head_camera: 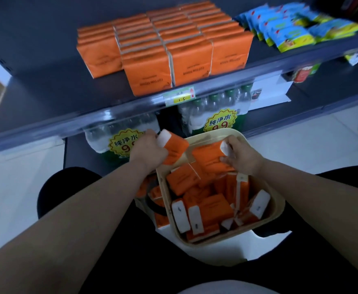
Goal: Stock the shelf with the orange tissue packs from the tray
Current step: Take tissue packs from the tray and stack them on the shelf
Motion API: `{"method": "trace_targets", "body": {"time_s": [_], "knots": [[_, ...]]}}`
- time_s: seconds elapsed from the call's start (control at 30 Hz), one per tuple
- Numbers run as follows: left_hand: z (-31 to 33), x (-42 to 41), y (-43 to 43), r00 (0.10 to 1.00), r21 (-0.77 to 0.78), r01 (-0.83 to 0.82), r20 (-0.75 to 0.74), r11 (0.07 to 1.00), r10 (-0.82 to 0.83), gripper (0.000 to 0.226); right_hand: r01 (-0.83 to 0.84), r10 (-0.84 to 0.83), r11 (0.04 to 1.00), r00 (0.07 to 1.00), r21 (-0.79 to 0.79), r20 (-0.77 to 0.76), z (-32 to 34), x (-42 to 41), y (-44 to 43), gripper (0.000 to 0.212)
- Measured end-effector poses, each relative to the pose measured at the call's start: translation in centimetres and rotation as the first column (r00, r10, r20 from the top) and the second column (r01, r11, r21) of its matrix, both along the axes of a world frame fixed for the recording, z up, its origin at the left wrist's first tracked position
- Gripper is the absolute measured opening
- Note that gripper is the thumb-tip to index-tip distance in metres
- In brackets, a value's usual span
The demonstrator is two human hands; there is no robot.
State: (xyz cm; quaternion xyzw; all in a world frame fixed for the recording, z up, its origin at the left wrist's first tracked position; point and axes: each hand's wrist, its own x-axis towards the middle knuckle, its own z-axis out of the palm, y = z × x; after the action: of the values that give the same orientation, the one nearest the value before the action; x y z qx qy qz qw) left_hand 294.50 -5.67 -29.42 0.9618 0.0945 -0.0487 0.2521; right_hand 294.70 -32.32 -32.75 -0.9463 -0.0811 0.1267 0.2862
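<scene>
The left hand (150, 150) grips the left pack (173, 148) above the tray's (281, 203) far-left corner, fingers curled round its white end. That pack is tilted: its long axis runs from the white end, pointing up and left away from the tray, down to the orange end over the rim.

The right hand (240, 157) grips the right pack (207, 158) over the far end of the tray, thumb and fingers pinching its white end. Its long axis lies roughly across the tray, white end to the right and orange end to the left.

Loose packs (212, 204) fill the tray below in a jumble — some flat, some standing on end with white ends up.

Beyond and above the tray, the dark shelf (46, 92) carries shelved packs (165, 45) upright in four rows, broad orange faces toward the tray. Blue packets (290, 30) sit right of them — water bottles (216, 107) stand under the shelf, just past the tray's far rim.
</scene>
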Motion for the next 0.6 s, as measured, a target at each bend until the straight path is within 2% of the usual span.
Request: {"method": "trace_targets", "body": {"time_s": [0.1,0.2,0.27,0.33,0.43,0.53,0.6], "knots": [[1.5,-0.5,0.1,1.000,-0.067,-0.007,0.021,0.998,0.009,0.033,0.012,-0.008,0.999,0.994,-0.034,0.109,2.3,-0.4,0.1,0.049],[3.3,-1.3,0.3,0.999,-0.167,0.038,0.035,0.985,-0.033,0.065,0.007,-0.002,1.000,0.987,-0.031,0.161,4.8,-1.1,0.2,0.058],[4.6,-2.0,0.5,0.994,-0.148,0.098,0.058,0.984,-0.090,0.082,-0.014,0.035,0.994,0.982,-0.108,0.187,6.3,-1.4,0.3,0.055],[5.7,-2.3,0.8,0.989,-0.114,0.119,0.099,0.986,-0.108,0.078,-0.028,0.058,0.989,0.975,-0.144,0.214,7.6,-1.7,0.5,0.049],[7.4,-2.2,2.0,0.973,-0.121,0.095,0.221,0.988,-0.066,0.057,-0.050,0.078,0.992,0.961,-0.114,0.264,9.3,-1.5,1.2,0.044],[9.7,-1.4,4.5,0.940,-0.089,0.013,0.341,0.996,0.018,0.039,-0.101,0.126,0.991,0.930,-0.090,0.346,11.4,-0.3,2.6,0.042],[11.3,-0.5,6.6,0.900,-0.060,-0.084,0.423,0.995,0.102,0.038,-0.126,0.153,0.988,0.892,-0.093,0.426,12.9,0.8,4.1,0.042]]}}
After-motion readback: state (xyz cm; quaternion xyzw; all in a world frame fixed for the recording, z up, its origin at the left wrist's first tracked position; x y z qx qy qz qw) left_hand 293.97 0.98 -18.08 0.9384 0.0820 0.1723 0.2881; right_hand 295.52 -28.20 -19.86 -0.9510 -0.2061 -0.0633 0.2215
